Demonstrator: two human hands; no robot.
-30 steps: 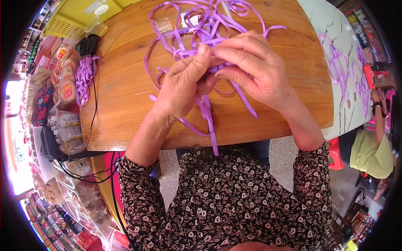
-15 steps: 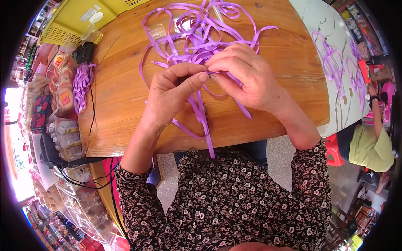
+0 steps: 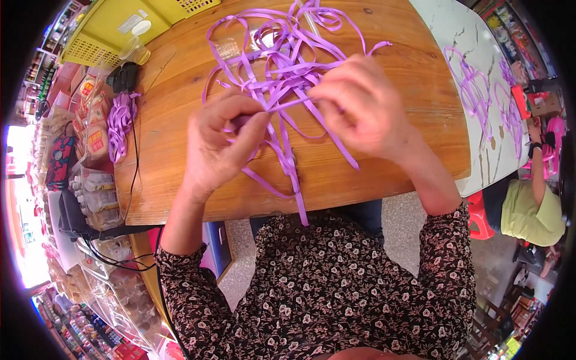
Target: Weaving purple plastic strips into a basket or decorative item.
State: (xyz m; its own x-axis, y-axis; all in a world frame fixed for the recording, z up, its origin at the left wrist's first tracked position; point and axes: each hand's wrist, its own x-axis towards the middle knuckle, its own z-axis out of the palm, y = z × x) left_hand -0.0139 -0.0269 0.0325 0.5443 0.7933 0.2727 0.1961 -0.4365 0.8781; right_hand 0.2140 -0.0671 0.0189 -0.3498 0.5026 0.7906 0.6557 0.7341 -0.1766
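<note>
A purple ribbon [image 3: 289,104] is stretched between my two hands above the wooden table. My left hand [image 3: 223,135] pinches one part of it between thumb and forefinger. My right hand [image 3: 363,111], a little blurred, grips the other part with its fingertips. Just beyond my hands lies a loose tangle of purple ribbons [image 3: 288,57]. Some ribbon ends [image 3: 300,201] trail toward me, one hanging over the table's front edge.
The wooden table [image 3: 408,132] adjoins a white marbled surface [image 3: 459,24] with more purple ribbons [image 3: 477,90]. A yellow crate [image 3: 105,36], plastic cup [image 3: 137,53], ribbon bundle [image 3: 120,126] and packaged goods [image 3: 96,192] line the left. A person in a light green top [image 3: 534,210] is at far right.
My hands have moved apart from where they met, the left one leftward and the right one slightly rightward. The ribbon between them is now drawn straight.
</note>
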